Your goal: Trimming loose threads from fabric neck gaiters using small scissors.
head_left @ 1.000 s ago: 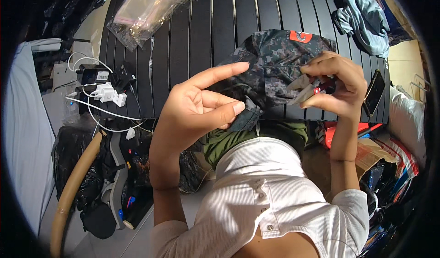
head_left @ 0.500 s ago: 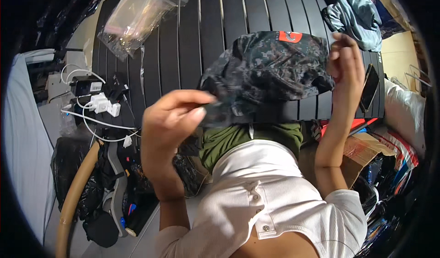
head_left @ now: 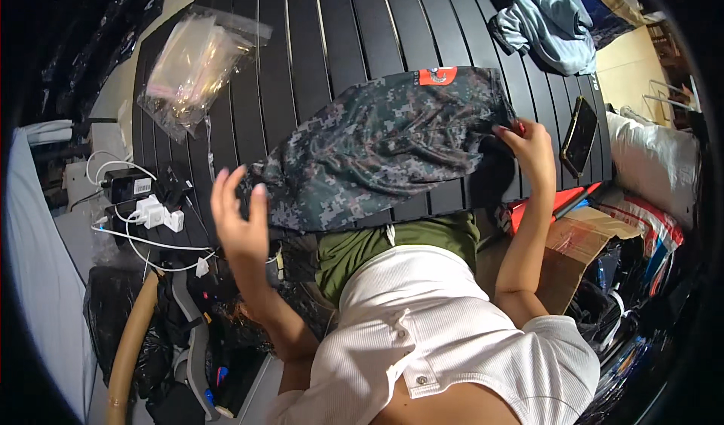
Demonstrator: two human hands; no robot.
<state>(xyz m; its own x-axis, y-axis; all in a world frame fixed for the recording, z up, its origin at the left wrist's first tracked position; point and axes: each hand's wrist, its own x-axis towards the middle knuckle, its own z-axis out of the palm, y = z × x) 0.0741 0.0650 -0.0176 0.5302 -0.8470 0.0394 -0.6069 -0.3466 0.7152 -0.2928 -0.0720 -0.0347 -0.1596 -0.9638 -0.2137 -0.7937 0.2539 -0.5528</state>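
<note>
A dark green and grey digital-camouflage cloth [head_left: 377,146] lies spread over the slatted black table, wide at the right and narrowing toward the left. Near its upper right edge sits a red patch [head_left: 437,76]. My right hand [head_left: 530,150] has its thumb and fingertips pinched on the cloth's right edge. At the narrow left end, my left hand [head_left: 245,217] is raised with fingers spread, slightly blurred, and nothing shows in it. Whether its fingertips touch the fabric is hard to tell.
Clear plastic bags [head_left: 192,70] lie at the table's far left. A phone [head_left: 579,137] rests near the right edge, below a bundled grey-blue cloth [head_left: 547,21]. White chargers [head_left: 157,214] with cables sit at the left edge. A cardboard box [head_left: 577,251] stands at lower right.
The camouflage cloth went from bunched to laid out longer toward the left. My left hand opened and moved left, releasing the fabric. My right hand moved down to the right edge and closed on it.
</note>
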